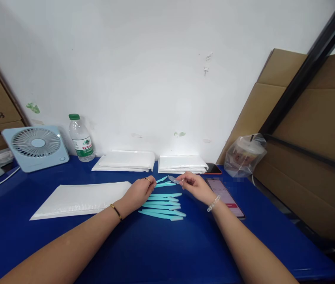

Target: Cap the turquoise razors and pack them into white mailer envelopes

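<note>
My left hand (143, 191) is closed in a pinch at the handle end of a turquoise eyebrow razor (161, 180). Between the fingertips of my right hand (195, 185) is a small translucent blade cap (173, 179), close to that razor's tip; whether the two touch is hard to tell. Just below lies another turquoise razor (167, 184), its left end hidden by my left hand. Several more turquoise eyebrow razors (161, 203) rest side by side on the blue table (143, 252), pointing right, nearer to me.
White padded envelopes lie left (78, 199), at the back (127, 161) and back right (182, 162). A light blue fan (37, 148) and water bottle (83, 142) stand left. Right are a lit phone (225, 195), a dark phone (214, 169), a bagged drink cup (244, 156) and cardboard (312, 150).
</note>
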A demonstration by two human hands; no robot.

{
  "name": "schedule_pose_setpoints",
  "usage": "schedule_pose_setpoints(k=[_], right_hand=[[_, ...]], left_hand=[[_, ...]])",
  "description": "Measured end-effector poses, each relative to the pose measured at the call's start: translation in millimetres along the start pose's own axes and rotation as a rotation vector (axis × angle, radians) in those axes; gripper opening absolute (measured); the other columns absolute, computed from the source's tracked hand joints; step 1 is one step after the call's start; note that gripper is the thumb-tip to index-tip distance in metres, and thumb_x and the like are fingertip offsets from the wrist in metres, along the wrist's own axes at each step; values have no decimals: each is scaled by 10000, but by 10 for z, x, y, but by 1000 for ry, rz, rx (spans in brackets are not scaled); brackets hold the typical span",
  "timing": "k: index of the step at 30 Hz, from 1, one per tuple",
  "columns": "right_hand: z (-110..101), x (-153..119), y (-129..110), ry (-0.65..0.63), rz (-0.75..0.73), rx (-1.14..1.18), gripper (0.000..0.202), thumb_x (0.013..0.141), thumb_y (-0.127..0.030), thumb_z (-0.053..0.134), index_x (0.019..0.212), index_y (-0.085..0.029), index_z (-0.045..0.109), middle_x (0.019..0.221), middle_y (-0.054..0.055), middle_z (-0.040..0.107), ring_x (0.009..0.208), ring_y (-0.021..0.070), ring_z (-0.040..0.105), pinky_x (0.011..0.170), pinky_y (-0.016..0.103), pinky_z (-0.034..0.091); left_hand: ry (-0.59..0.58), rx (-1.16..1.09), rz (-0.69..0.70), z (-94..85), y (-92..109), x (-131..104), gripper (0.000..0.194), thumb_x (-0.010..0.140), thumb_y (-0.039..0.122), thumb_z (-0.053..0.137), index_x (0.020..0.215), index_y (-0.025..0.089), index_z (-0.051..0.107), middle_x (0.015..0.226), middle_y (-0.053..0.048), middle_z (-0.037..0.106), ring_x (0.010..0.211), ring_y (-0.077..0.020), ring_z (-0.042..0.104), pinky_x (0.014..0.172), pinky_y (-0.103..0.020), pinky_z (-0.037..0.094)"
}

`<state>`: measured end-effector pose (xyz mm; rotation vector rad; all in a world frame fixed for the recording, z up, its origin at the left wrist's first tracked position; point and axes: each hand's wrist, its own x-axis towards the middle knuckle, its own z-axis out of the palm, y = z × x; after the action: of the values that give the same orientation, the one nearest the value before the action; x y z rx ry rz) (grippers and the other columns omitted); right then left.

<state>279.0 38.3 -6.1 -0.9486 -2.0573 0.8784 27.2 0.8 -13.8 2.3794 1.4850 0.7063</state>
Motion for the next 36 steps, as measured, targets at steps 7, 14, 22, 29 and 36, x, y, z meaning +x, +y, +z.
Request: schedule_pose_setpoints(k=[7,14,22,29,36], right_hand=[[66,6,36,-2,-1,-59,208,815,-322,545,928,-188,656,777,27,567,649,126,519,587,248,422],[40,6,39,51,18,-47,197,821,-317,531,916,-187,645,740,15,573,638,127,522,590,249,420],[111,3,9,-13,32,-13,203,791,-331,574,902,-181,655,703,13,580,600,120,510,554,238,403],[50,15,33,89,69,24,238,772,-377,584,848,-161,646,650,5,568,576,115,488,546,237,394],[80,14,10,66,74,27,221,770,-361,584,846,-163,648,619,-3,549,559,113,482,534,238,390]], left_hand=[[8,-27,-3,8,-1,-2,163,906,259,308,827,210,441,721,-3,570,655,-158,541,590,-247,350],[12,-65,-4,26,-24,-1,169,906,265,305,841,209,450,721,-4,568,662,-159,539,603,-254,357],[5,-115,14,46,-3,-9,171,906,270,306,826,209,444,730,-1,567,657,-154,532,607,-255,361],[4,-141,-5,29,12,-15,173,903,270,301,836,210,449,742,-1,567,676,-154,537,618,-254,370],[7,-138,-16,17,38,-18,186,900,279,298,802,207,438,716,1,545,647,-149,512,615,-259,371]])
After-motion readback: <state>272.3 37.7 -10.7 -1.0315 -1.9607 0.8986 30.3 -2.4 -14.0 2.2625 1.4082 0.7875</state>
